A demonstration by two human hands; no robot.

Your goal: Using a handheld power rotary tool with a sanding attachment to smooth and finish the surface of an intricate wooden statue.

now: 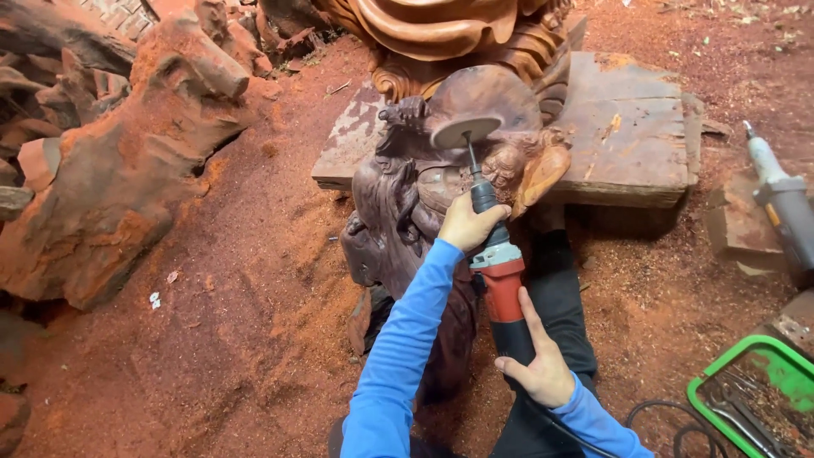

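Gripping the rear of a red-and-black die grinder (502, 284), the right hand (536, 363) sits nearest the camera, its fingers curled shut around the black body with the thumb stretched up along the red housing. A black cable (657, 424) trails off just beyond the heel of that hand, toward a green tray (710, 373) of tools well to the outside of the fingers.

Ahead of those fingers, past the red section and the grey collar, the left hand (469, 222) closes tightly over the tool's black neck; its knuckles face the camera and the fingertips are hidden on the far side. Both arms wear blue sleeves.

From the left fingers a thin shaft rises to 1 round sanding disc (465, 131), which rests against the dark carved wooden figure (424, 182). The figure stands directly under and beyond the left fingers, its smooth rounded dome just behind the disc and a paler orange patch just to the right of the shaft.

Farther than the fingers, a flat wooden slab (632, 136) lies behind the carving, and a lighter carved sculpture (441, 30) rises past it. Well off to the right lies a second grey power tool (784, 203). Rough reddish root blocks (127, 161) sit far to the left of both hands, on ground covered with red sawdust (254, 322).
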